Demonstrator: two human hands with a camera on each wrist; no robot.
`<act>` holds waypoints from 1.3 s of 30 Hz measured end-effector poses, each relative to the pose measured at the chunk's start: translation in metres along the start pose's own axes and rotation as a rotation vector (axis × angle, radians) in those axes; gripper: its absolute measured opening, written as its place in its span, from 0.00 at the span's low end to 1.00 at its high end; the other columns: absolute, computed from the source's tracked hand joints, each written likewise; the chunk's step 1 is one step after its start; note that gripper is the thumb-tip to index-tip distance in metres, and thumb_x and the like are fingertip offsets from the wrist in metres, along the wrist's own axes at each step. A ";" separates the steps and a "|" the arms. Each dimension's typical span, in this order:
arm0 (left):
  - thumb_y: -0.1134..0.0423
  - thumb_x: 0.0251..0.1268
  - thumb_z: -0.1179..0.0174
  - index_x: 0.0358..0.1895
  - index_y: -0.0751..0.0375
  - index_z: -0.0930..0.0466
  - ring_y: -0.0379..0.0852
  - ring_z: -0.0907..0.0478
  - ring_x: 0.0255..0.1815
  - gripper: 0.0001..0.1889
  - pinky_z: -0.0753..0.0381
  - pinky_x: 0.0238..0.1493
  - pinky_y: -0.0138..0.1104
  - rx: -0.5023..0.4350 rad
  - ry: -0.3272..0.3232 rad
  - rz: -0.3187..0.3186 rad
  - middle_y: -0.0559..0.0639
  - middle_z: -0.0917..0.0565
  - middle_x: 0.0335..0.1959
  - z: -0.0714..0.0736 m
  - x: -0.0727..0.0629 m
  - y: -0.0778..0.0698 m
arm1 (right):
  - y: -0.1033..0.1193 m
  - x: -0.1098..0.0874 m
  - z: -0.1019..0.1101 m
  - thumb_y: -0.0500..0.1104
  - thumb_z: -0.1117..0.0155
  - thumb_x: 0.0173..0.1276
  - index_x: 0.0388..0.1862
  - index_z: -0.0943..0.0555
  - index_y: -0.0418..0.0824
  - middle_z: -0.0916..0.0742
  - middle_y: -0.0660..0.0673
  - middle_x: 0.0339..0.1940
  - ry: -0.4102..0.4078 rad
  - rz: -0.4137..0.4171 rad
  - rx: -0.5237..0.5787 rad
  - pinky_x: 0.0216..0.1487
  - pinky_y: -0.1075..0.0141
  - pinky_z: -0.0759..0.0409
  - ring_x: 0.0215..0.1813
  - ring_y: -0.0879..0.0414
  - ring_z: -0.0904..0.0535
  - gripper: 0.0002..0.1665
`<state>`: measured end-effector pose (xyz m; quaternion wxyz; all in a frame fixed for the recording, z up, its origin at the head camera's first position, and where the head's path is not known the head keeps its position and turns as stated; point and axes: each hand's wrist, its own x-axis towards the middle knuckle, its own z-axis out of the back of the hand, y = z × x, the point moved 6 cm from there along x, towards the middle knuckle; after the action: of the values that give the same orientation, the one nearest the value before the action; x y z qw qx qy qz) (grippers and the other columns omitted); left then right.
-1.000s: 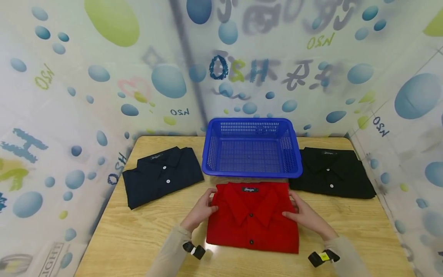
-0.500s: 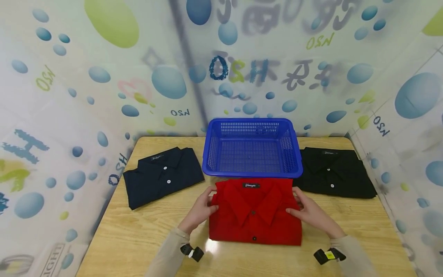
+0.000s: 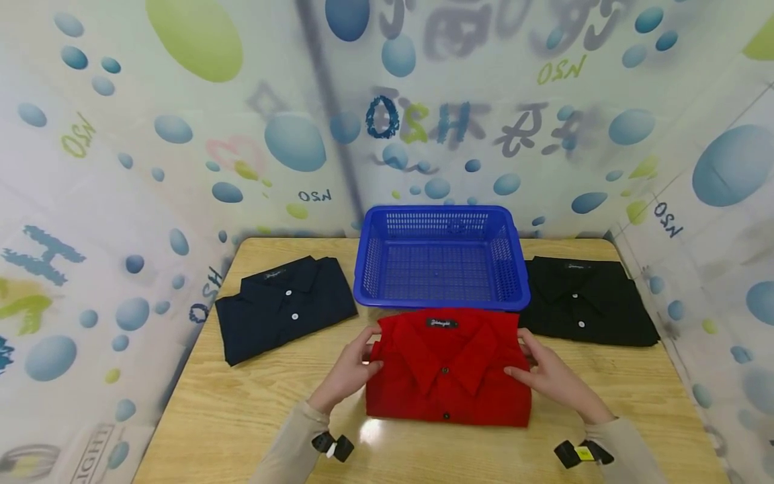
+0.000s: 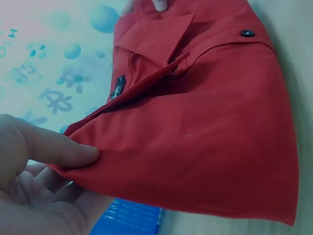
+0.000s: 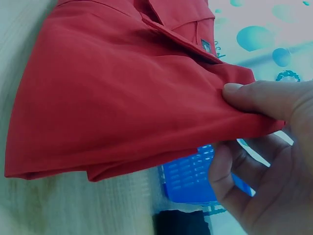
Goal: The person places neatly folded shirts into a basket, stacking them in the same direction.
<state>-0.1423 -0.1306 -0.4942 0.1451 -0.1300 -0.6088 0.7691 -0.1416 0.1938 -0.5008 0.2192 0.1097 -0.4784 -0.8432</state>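
Observation:
A folded red shirt (image 3: 411, 396) with a collar, dark buttons and a black neck label is near the middle of the wooden table in the head view. My left hand (image 3: 346, 371) pinches its left edge near the collar end, thumb on top and fingers beneath, as the left wrist view confirms. On the opposite edge, my right hand (image 3: 553, 378) pinches the cloth the same way; its thumb (image 5: 239, 93) presses on the red fabric in the right wrist view. The collar end is raised between both hands. Whether the lower hem touches the table cannot be told.
Behind the red shirt stands a blue plastic basket (image 3: 361, 269) with slotted walls and nothing in it. A folded navy shirt (image 3: 272, 323) lies at the left, a folded black shirt (image 3: 605, 312) at the right. Printed wall sheets enclose the table's (image 3: 242, 417) back and sides.
The red shirt's collar end has risen, and the shirt has shifted slightly away and to the right. My right hand has moved a little right; both hands keep their hold.

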 end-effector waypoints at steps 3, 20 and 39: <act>0.87 0.52 0.48 0.56 0.70 0.35 0.53 0.20 0.36 0.25 0.22 0.33 0.32 0.016 0.000 -0.023 0.67 0.17 0.38 0.001 0.002 -0.005 | 0.007 0.000 0.005 0.37 0.32 0.64 0.63 0.37 0.41 0.17 0.45 0.48 -0.036 0.039 -0.039 0.41 0.65 0.20 0.44 0.58 0.20 0.32; 0.87 0.54 0.46 0.53 0.70 0.31 0.57 0.17 0.41 0.22 0.18 0.40 0.38 0.169 -0.004 -0.193 0.66 0.21 0.46 0.016 0.024 -0.038 | 0.028 0.009 0.031 0.25 0.31 0.57 0.60 0.35 0.35 0.14 0.42 0.43 -0.126 0.233 -0.084 0.41 0.69 0.19 0.41 0.57 0.17 0.34; 0.83 0.57 0.43 0.52 0.67 0.33 0.42 0.29 0.17 0.21 0.29 0.18 0.32 0.357 -0.046 -0.256 0.54 0.20 0.22 0.042 0.048 -0.087 | 0.061 0.033 0.066 0.26 0.32 0.58 0.60 0.35 0.35 0.14 0.39 0.45 -0.201 0.252 -0.152 0.35 0.67 0.18 0.40 0.56 0.16 0.33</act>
<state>-0.1970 -0.1316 -0.4012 0.2486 -0.0063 -0.4777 0.8426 -0.1806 0.2003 -0.4135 0.2819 -0.0530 -0.4428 -0.8495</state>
